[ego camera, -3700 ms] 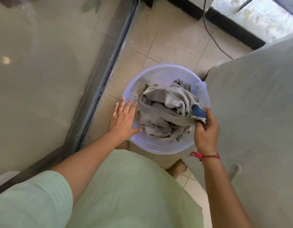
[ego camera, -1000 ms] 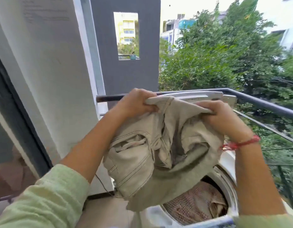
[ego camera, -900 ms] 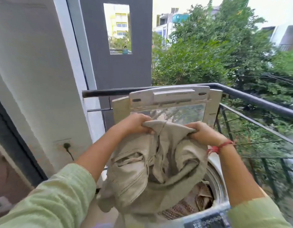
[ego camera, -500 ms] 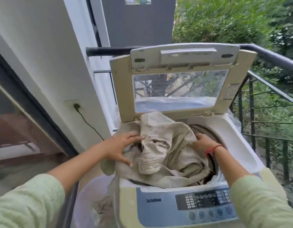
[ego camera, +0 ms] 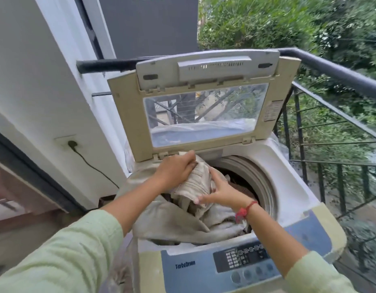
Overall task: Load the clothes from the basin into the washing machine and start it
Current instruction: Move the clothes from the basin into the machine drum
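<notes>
I see the left hand (ego camera: 176,170) with its fingers curled into the bunched top of a pair of beige trousers (ego camera: 196,183), gripping the cloth near the back edge of the opening. The right hand (ego camera: 221,191) lies spread against the same bundle from the other side, fingers fairly straight and thumb stretched out, pressing rather than clutching. A red thread bracelet (ego camera: 243,211) sits on that wrist, and both arms end in pale green sleeves (ego camera: 66,250).

The trousers are half inside the drum (ego camera: 261,179) of the top-loading washing machine (ego camera: 292,193). Part of the fabric drapes over the front left rim of the opening, and darker laundry shows underneath.

The lid (ego camera: 128,115) stands upright behind the hands, its clear window showing the bars beyond. The control panel (ego camera: 246,259) runs along the near edge.

On the white wall to the left, a plug sits in a socket (ego camera: 70,143) and its black cable (ego camera: 94,166) runs down towards the machine. A dark balcony railing (ego camera: 331,70) passes behind and to the right, with green trees (ego camera: 288,24) beyond.
</notes>
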`<action>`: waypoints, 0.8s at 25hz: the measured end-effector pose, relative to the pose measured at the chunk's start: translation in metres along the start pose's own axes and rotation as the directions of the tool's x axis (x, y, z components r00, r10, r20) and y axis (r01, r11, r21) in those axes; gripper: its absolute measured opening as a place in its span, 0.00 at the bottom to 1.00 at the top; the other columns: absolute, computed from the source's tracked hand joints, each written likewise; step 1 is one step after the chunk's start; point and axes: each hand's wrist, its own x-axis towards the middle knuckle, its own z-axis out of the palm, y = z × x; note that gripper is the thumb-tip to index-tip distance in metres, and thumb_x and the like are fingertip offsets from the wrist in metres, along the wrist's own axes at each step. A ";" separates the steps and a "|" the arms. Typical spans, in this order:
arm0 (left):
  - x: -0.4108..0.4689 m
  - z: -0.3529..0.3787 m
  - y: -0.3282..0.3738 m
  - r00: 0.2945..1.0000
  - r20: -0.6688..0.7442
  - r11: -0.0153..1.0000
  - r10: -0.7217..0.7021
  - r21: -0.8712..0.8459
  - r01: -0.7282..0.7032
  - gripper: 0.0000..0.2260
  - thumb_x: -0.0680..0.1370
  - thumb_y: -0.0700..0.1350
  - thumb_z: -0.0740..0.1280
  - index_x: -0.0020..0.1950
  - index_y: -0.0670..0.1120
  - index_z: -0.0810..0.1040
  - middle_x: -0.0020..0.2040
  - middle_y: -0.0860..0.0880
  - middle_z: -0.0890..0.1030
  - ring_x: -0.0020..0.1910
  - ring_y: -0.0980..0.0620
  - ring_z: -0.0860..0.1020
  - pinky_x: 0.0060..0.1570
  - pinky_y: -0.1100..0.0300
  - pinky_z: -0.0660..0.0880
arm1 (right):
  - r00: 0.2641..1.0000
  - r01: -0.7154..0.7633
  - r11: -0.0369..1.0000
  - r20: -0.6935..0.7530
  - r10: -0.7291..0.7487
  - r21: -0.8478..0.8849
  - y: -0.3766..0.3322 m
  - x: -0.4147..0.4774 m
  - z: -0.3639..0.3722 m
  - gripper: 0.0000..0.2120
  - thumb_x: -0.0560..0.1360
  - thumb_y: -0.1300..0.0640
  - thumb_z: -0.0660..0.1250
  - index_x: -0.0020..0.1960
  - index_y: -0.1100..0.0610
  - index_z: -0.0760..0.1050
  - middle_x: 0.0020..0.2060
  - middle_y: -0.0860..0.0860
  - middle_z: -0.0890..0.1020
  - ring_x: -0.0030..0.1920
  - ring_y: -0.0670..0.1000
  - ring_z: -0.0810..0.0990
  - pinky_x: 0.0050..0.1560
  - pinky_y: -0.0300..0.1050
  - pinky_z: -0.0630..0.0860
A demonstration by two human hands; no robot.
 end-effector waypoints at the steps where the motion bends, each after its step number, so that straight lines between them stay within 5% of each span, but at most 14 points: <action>1: 0.006 0.000 0.007 0.999 -0.030 1.000 -0.015 -0.010 0.015 0.08 0.80 0.50 0.58 0.51 0.47 0.70 0.44 0.45 0.81 0.42 0.41 0.78 0.36 0.52 0.70 | 0.987 0.034 0.999 -0.158 -0.029 0.027 0.002 0.001 0.007 0.40 0.65 0.56 0.78 0.70 0.48 0.61 0.58 0.37 0.72 0.59 0.37 0.73 0.56 0.28 0.71; 3: 0.011 0.004 0.016 0.997 -0.072 0.999 -0.013 -0.035 0.011 0.09 0.79 0.52 0.60 0.51 0.46 0.71 0.42 0.46 0.82 0.41 0.41 0.79 0.36 0.53 0.69 | 0.897 0.071 0.997 -0.435 -0.082 -0.042 0.004 0.007 0.015 0.22 0.69 0.61 0.71 0.60 0.48 0.70 0.46 0.41 0.79 0.48 0.42 0.78 0.44 0.30 0.72; 5: 0.012 0.003 0.016 0.996 -0.071 0.993 -0.057 -0.103 0.050 0.11 0.77 0.55 0.63 0.49 0.48 0.72 0.38 0.50 0.80 0.38 0.45 0.78 0.34 0.55 0.68 | 0.831 0.061 0.985 -0.539 -0.139 -0.160 0.006 0.009 0.007 0.13 0.71 0.64 0.65 0.50 0.48 0.75 0.40 0.46 0.81 0.42 0.47 0.78 0.41 0.40 0.71; 8: 0.010 -0.008 0.000 0.998 0.000 0.986 -0.064 -0.156 0.063 0.11 0.76 0.57 0.65 0.46 0.49 0.74 0.38 0.54 0.79 0.39 0.51 0.78 0.37 0.55 0.74 | 0.764 0.024 0.970 -0.621 -0.175 -0.243 0.006 0.006 -0.030 0.19 0.67 0.71 0.60 0.50 0.54 0.80 0.41 0.50 0.82 0.43 0.49 0.78 0.44 0.42 0.72; 12: -0.010 0.003 -0.042 0.976 0.051 0.972 -0.210 -0.100 0.214 0.11 0.76 0.56 0.65 0.51 0.50 0.74 0.52 0.52 0.79 0.53 0.50 0.77 0.50 0.53 0.74 | 0.693 -0.076 0.962 -0.707 -0.138 -0.263 0.006 0.003 -0.069 0.24 0.65 0.73 0.59 0.55 0.57 0.81 0.47 0.54 0.84 0.50 0.53 0.79 0.51 0.40 0.74; 16: -0.049 0.019 -0.073 0.918 0.060 0.920 -0.393 0.018 0.392 0.30 0.70 0.67 0.62 0.65 0.49 0.69 0.62 0.46 0.71 0.64 0.44 0.69 0.63 0.48 0.65 | 0.503 -0.182 0.928 -0.842 -0.196 -0.325 0.003 -0.007 -0.119 0.22 0.68 0.73 0.58 0.56 0.58 0.80 0.50 0.59 0.81 0.52 0.59 0.78 0.51 0.43 0.72; 17: -0.060 0.019 -0.079 0.907 0.110 0.912 -0.408 -0.007 0.411 0.39 0.65 0.73 0.59 0.67 0.49 0.67 0.65 0.45 0.69 0.67 0.44 0.66 0.67 0.47 0.63 | 0.522 -0.256 0.893 -0.830 -0.196 -0.372 0.007 -0.008 -0.131 0.20 0.69 0.71 0.61 0.56 0.58 0.80 0.49 0.59 0.80 0.51 0.60 0.77 0.48 0.44 0.70; 18: -0.070 0.018 -0.084 0.896 0.191 0.911 -0.402 -0.013 0.411 0.48 0.60 0.79 0.55 0.71 0.50 0.63 0.69 0.44 0.64 0.71 0.44 0.62 0.70 0.46 0.59 | 0.637 -0.331 0.839 -0.758 -0.139 -0.432 0.012 -0.006 -0.140 0.17 0.68 0.67 0.64 0.56 0.59 0.79 0.47 0.59 0.79 0.50 0.60 0.77 0.47 0.44 0.69; 20: -0.090 0.017 -0.090 0.867 0.353 0.931 -0.351 0.031 0.365 0.58 0.52 0.83 0.52 0.76 0.55 0.53 0.77 0.47 0.50 0.76 0.47 0.47 0.73 0.44 0.49 | 0.885 -0.456 0.550 -0.419 0.202 -0.700 0.016 0.003 -0.134 0.22 0.64 0.55 0.70 0.56 0.61 0.75 0.41 0.54 0.76 0.52 0.59 0.77 0.47 0.43 0.69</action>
